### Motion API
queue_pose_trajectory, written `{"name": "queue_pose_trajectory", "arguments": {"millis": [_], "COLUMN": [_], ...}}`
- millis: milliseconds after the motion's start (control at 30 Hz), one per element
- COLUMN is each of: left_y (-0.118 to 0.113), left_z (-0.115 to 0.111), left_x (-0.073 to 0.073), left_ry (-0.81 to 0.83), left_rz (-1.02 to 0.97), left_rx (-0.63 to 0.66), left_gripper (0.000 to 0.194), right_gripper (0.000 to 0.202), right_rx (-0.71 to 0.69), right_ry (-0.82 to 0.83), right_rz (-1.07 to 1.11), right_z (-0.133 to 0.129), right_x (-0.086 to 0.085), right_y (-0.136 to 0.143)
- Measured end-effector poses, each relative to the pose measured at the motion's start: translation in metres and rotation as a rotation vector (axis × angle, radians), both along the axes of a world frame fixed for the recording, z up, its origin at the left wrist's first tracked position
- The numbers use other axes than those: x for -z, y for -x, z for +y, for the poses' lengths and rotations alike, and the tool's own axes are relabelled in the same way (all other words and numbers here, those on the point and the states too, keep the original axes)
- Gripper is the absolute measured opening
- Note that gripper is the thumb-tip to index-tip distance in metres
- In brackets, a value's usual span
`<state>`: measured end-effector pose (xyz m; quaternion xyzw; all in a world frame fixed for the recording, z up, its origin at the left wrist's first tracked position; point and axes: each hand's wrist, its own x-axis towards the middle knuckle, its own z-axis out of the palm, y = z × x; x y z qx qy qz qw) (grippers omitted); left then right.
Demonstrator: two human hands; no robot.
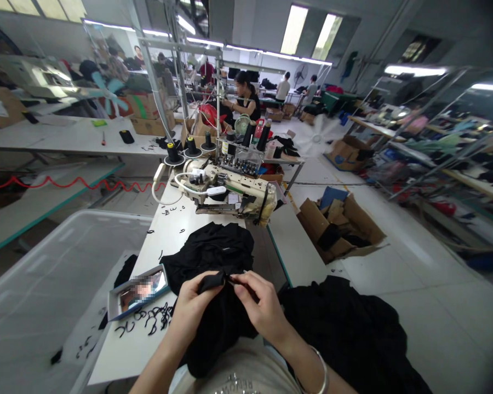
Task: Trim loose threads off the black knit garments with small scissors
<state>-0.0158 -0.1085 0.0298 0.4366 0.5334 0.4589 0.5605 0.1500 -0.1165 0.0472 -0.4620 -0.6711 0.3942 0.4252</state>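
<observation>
Black fabric [213,246] lies bunched on the white table and hangs down over my lap. My left hand [195,301] pinches a folded edge of it between thumb and fingers. Close beside it, my right hand [261,301] has its fingertips pressed together at the same edge, with a small thin item between them that is too small to make out. Beyond the fabric stands a sewing machine [230,191] with black thread cones behind it. Left of my left hand, a phone showing a picture rests in an open box [137,293].
Black thread scraps [154,320] lie near the phone box. A large translucent bin [78,224] stands at the left. More black fabric [349,334] is piled at my right, with an open cardboard box [340,224] on the floor beyond. Other people work at tables farther back.
</observation>
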Motion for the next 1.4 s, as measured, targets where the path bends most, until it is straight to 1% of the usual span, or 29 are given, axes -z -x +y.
{"name": "queue_pose_trajectory", "arguments": {"millis": [167,400,533,600,733,800,867,933,1067,1200,1267,1400], "left_y": [-0.004,-0.004,-0.007,-0.010,-0.014,-0.014,-0.014,-0.014,-0.013,-0.013,-0.013,-0.013], "left_z": [-0.002,-0.005,-0.006,-0.007,-0.008,-0.007,-0.007,-0.006,-0.005,-0.005,-0.005,-0.005], "left_x": [-0.005,-0.005,-0.007,-0.008,-0.013,-0.015,-0.019,-0.022,-0.025,-0.024,-0.023,-0.021], "left_ry": [0.015,0.027,0.072,0.131,0.319,0.407,0.484,0.555,0.632,0.646,0.651,0.651], "left_rz": [-0.024,-0.075,-0.108,-0.165,-0.377,-0.459,-0.505,-0.544,-0.615,-0.618,-0.638,-0.662], "left_rx": [0.010,0.009,-0.024,-0.049,-0.100,-0.191,-0.296,-0.338,-0.306,-0.325,-0.313,-0.247], "left_gripper": [0.013,0.010,0.010,0.010,0.014,0.014,0.012,0.009,0.010,0.010,0.011,0.014], "right_gripper": [0.017,0.016,0.017,0.019,0.025,0.028,0.028,0.028,0.029,0.030,0.029,0.022], "right_rx": [0.029,0.059,0.097,0.137,0.178,0.142,0.076,0.029,0.031,0.039,0.047,0.091], "right_ry": [-0.031,-0.029,-0.013,0.018,0.162,0.222,0.251,0.260,0.284,0.321,0.333,0.279], "right_rz": [0.023,0.083,0.115,0.151,0.239,0.268,0.276,0.280,0.292,0.304,0.313,0.262], "right_z": [0.001,0.000,-0.002,-0.004,-0.006,-0.006,-0.006,-0.005,-0.005,-0.006,-0.006,-0.007], "right_x": [0.000,0.004,0.007,0.009,0.015,0.017,0.017,0.016,0.014,0.015,0.015,0.012], "right_y": [0.006,0.010,0.012,0.014,0.012,0.009,0.006,0.005,0.005,0.006,0.008,0.011]}}
